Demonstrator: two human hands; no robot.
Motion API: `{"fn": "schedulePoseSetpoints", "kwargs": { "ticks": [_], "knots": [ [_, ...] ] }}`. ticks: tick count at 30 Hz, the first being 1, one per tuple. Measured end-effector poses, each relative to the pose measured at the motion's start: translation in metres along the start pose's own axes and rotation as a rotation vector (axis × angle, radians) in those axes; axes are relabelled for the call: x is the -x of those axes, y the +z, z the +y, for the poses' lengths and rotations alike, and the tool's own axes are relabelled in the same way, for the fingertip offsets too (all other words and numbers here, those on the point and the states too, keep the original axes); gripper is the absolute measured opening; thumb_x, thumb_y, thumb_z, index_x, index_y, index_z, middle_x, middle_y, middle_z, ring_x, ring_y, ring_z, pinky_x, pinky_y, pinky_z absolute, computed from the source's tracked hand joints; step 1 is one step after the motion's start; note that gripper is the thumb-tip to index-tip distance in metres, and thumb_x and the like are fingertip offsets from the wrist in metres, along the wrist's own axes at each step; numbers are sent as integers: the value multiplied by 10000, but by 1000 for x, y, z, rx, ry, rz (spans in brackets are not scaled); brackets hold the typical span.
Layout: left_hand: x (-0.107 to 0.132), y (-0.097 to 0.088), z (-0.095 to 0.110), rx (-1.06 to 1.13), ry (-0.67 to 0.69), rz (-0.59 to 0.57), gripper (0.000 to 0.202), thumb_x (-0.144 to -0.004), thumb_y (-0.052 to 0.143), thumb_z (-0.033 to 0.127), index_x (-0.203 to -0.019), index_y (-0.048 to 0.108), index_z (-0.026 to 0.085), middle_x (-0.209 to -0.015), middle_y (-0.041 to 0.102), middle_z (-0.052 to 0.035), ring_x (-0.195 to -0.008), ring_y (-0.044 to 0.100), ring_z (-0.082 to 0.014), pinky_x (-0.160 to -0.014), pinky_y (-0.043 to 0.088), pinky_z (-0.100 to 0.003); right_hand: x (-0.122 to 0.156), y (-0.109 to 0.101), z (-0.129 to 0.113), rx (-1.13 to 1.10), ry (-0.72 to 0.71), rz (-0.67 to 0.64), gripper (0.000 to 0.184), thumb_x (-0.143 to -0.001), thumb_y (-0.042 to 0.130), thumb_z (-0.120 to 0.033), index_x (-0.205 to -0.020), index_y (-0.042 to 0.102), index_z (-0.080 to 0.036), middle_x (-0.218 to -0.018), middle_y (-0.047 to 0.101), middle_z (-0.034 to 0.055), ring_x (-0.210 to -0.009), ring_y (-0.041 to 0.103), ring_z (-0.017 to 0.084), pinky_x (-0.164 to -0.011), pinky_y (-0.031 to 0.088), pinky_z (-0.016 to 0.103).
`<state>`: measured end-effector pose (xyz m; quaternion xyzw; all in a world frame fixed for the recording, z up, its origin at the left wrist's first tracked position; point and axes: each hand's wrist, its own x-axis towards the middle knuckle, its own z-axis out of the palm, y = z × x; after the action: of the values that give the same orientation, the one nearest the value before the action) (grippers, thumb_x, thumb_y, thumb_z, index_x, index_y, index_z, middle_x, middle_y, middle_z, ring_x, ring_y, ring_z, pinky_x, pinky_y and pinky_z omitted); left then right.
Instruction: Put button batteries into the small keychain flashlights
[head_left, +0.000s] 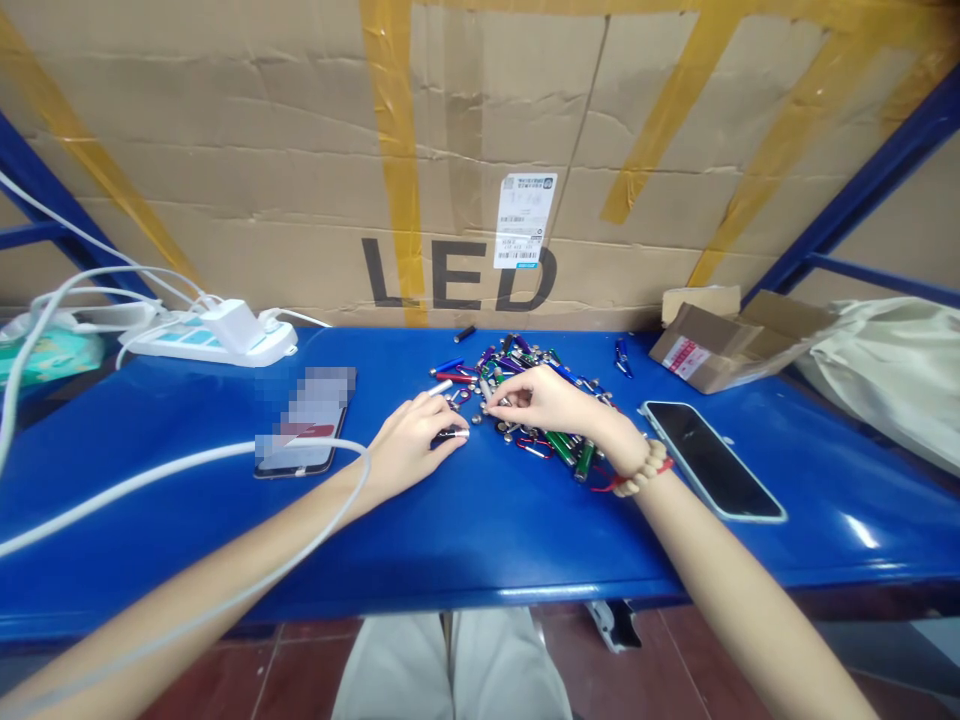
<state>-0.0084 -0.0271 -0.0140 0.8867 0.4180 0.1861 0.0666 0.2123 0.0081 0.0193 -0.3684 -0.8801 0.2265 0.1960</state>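
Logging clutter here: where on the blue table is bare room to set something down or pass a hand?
Bare: the front strip of the blue metal table between the forearms; also between the white power strip and the heap of small coloured clip-on cylinders. Crowded: the centre, where the left hand, gripping a dark cylinder, and right hand work that heap.

The left hand curls over a small dark tube so only its silvery end shows. Whatever the right hand pinches at its fingertips is too small to make out, and that hand also covers part of the pile of little coloured tubes. The screen of the phone by the left wrist is blurred into blocks, the print on the white label on the cardboard is too fine to read, and the cloth bag runs off the right edge.
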Motion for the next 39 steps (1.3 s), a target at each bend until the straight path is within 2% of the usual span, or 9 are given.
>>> {"fn": "schedulePoseSetpoints", "kwargs": {
  "ticks": [5,7,10,13,17,21,25,34,39],
  "knots": [
    [0,1,-1,-15,-15,4,206,-874,467,321,-949,630,220,-991,622,-41,-985,523,-211,-908,378,-391,0,2,0,-18,-29,-93,222,-767,614,-322,-866,708,-147,-558,583,-23,-480,461,71,-515,366,204],
    [0,1,-1,-14,-13,11,199,-871,472,313,-951,627,219,-986,621,-39,-971,524,-208,-902,379,-386,0,2,2,20,-17,-61,302,-757,625,-392,-921,694,-148,-590,587,-11,-507,477,84,-528,373,214],
    [0,0,1,0,-3,41,186,-862,486,306,-944,619,204,-971,617,-41,-935,522,-202,-863,395,-363,-1,5,7,194,38,161,380,-802,557,-455,-1045,650,-178,-843,648,53,-691,562,142,-634,413,258],
    [0,-2,5,15,-2,79,179,-860,485,292,-946,605,191,-913,611,-41,-884,522,-195,-820,404,-344,-3,10,15,384,109,352,378,-880,437,-416,-1154,585,-202,-1117,599,93,-982,549,225,-810,399,354],
    [0,-4,11,36,-7,113,161,-855,478,256,-941,590,177,-818,593,-32,-820,518,-184,-791,404,-330,-7,18,24,409,64,269,407,-912,366,-356,-1251,498,-175,-1285,514,97,-1186,442,234,-942,325,390],
    [0,-6,12,49,-10,127,158,-853,474,251,-937,583,174,-824,594,-36,-820,508,-188,-776,403,-328,-10,23,26,452,69,169,350,-901,363,-250,-1186,552,-176,-1228,567,82,-1160,469,218,-945,298,383],
    [0,-6,11,59,-18,128,151,-851,474,242,-937,579,177,-847,599,-37,-835,509,-191,-766,399,-328,-10,22,26,511,180,212,346,-825,462,-191,-1154,567,-179,-1163,601,91,-1108,491,243,-913,285,398],
    [0,-4,10,70,-14,129,152,-845,479,222,-943,585,175,-834,590,-32,-842,510,-189,-753,400,-319,-13,22,35,500,150,279,248,-794,486,-105,-978,613,-212,-926,677,21,-951,522,216,-817,269,346],
    [0,-4,10,70,-20,124,152,-845,476,223,-941,585,179,-833,593,-30,-846,510,-191,-759,397,-322,-13,19,30,464,180,267,148,-778,530,-144,-881,621,-196,-822,673,22,-899,533,205,-825,253,335]
  ]
}}
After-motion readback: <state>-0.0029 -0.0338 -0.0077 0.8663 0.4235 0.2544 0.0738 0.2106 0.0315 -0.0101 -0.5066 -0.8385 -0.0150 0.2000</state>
